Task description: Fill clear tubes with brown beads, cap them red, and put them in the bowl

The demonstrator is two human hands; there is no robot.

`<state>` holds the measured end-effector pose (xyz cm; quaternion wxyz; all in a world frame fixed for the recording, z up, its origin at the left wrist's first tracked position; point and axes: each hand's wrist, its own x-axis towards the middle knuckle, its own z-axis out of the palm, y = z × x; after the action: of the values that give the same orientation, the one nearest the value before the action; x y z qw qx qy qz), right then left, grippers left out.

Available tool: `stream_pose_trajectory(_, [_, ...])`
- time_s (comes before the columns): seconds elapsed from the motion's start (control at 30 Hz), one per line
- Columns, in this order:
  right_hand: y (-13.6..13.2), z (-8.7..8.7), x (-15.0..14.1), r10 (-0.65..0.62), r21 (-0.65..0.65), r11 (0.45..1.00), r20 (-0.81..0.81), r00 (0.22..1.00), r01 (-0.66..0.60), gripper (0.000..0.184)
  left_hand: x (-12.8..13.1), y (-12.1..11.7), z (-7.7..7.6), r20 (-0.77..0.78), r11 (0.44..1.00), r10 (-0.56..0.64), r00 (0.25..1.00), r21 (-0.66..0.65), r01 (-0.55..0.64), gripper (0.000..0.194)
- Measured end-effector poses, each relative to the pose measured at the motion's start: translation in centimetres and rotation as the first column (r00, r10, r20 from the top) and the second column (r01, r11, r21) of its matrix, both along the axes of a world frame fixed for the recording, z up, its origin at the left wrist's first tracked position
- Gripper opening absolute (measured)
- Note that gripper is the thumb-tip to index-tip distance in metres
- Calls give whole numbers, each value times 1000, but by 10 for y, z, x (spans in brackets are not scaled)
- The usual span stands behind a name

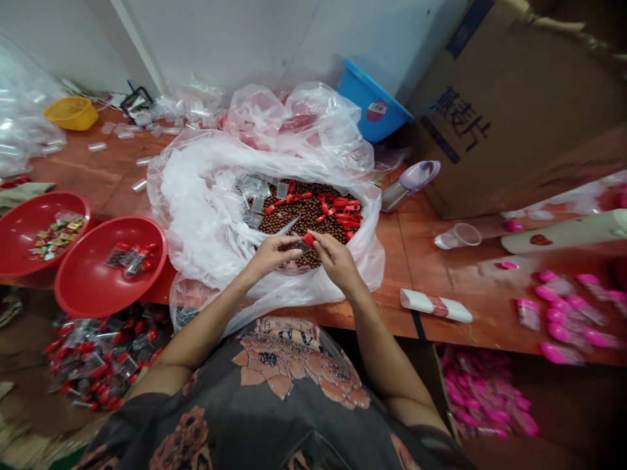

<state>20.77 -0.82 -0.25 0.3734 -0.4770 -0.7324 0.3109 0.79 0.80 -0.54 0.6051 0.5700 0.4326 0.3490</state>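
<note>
Above a plastic-lined basin of small brown balls, my two hands meet over a small red cap. The fingers of my right hand pinch this cap. My left hand is closed on what appears to be the small clear container under the cap, partly hidden by the fingers. Red plastic clip-like parts lie on the balls at the right, and clear empty boxes lie at the left. A pale scoop-like piece rests in the balls just beyond my left hand.
Left stand two red bowls, one with wrapped pieces, one with filled containers. More red-capped containers are piled below. A blue basin, a bottle, a cardboard box, a plastic cup and pink-capped containers are right.
</note>
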Motion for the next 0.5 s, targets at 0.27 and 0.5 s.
stream_pose_trajectory(0.27, [-9, -7, -4, -67, 161, 986, 176, 982, 39, 41, 5, -2, -8, 10, 999, 2, 1000, 34, -2, 49])
stream_pose_trajectory(0.5, [-8, -10, -2, -92, 124, 989, 74, 993, 83, 38, 6, 2, -1, 7, 1000, -20, 1000, 3, 20, 49])
